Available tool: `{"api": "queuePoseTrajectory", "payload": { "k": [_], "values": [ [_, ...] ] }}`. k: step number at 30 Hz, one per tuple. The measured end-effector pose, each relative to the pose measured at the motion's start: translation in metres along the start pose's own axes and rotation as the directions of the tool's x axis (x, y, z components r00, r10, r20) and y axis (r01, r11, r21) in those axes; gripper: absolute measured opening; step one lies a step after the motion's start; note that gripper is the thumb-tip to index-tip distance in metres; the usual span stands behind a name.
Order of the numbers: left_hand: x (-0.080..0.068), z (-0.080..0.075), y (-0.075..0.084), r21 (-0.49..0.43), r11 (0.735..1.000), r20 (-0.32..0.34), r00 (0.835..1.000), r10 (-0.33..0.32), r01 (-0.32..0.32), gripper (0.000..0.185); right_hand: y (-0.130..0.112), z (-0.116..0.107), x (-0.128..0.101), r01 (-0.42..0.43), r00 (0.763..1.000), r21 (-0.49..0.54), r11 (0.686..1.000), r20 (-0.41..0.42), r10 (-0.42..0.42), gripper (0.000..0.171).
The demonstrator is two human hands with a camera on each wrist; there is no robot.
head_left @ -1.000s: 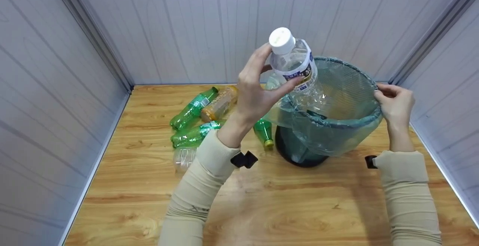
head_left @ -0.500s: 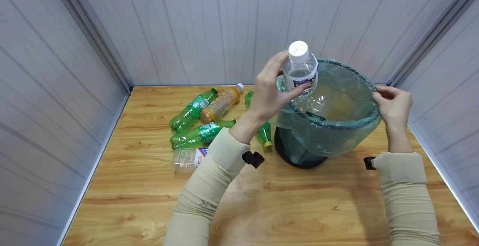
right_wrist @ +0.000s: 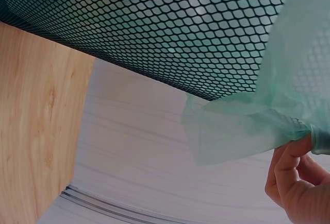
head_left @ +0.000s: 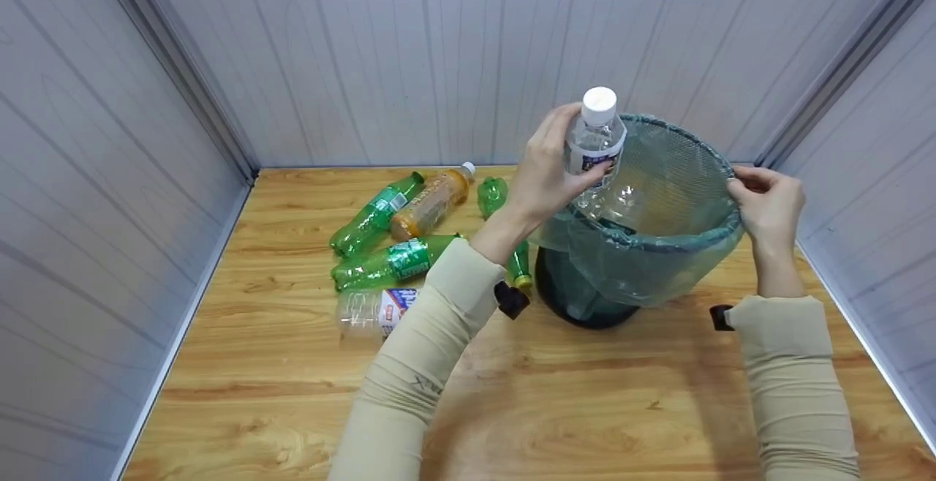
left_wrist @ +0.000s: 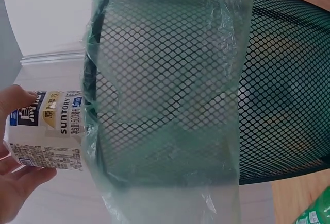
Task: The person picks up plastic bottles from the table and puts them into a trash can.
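While right hand point(head_left: 764, 199) pinches bin rim point(head_left: 720, 167), left hand point(head_left: 548, 170) grips bottle point(head_left: 596, 141) above its opening.

bin mouth point(head_left: 662, 196) seemingly open, bottles point(head_left: 395, 229) crowding table's left

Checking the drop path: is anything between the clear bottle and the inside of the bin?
Nothing visible. The left hand holds the bottle upright just above the bin mouth, which is open; the right hand grips the far rim.
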State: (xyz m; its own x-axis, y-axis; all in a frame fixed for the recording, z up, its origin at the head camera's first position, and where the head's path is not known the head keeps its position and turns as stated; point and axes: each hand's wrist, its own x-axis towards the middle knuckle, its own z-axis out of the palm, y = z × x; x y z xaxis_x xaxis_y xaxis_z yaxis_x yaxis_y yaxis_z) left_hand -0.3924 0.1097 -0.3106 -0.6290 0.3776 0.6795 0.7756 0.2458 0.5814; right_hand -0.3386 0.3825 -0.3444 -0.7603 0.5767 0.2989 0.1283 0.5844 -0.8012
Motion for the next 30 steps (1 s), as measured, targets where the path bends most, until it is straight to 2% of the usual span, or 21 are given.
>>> {"api": "queuePoseTrajectory", "payload": {
  "k": [5, 11, 21, 30],
  "values": [
    [0.007, 0.006, 0.003, 0.087, 0.994, 0.098, 0.993, -0.069, 0.061, 0.065, 0.000, 0.000, 0.000, -0.006, 1.000, -0.007, 1.000, 0.005, 0.006, 0.027],
    [0.016, 0.011, 0.006, 0.152, 0.981, 0.184, 0.972, -0.148, 0.120, 0.067, -0.001, -0.001, 0.000, -0.011, 1.000, 0.020, 1.000, 0.003, 0.011, 0.027],
    [0.021, 0.019, 0.002, 0.212, 0.960, 0.235, 0.944, -0.231, 0.182, 0.068, -0.002, 0.001, -0.001, 0.000, 1.000, -0.008, 1.000, -0.001, 0.000, 0.027],
    [0.018, 0.023, -0.013, 0.238, 0.951, 0.251, 0.933, -0.258, 0.198, 0.076, -0.002, 0.001, -0.001, -0.004, 1.000, -0.002, 1.000, 0.005, 0.004, 0.027]
  ]
}}
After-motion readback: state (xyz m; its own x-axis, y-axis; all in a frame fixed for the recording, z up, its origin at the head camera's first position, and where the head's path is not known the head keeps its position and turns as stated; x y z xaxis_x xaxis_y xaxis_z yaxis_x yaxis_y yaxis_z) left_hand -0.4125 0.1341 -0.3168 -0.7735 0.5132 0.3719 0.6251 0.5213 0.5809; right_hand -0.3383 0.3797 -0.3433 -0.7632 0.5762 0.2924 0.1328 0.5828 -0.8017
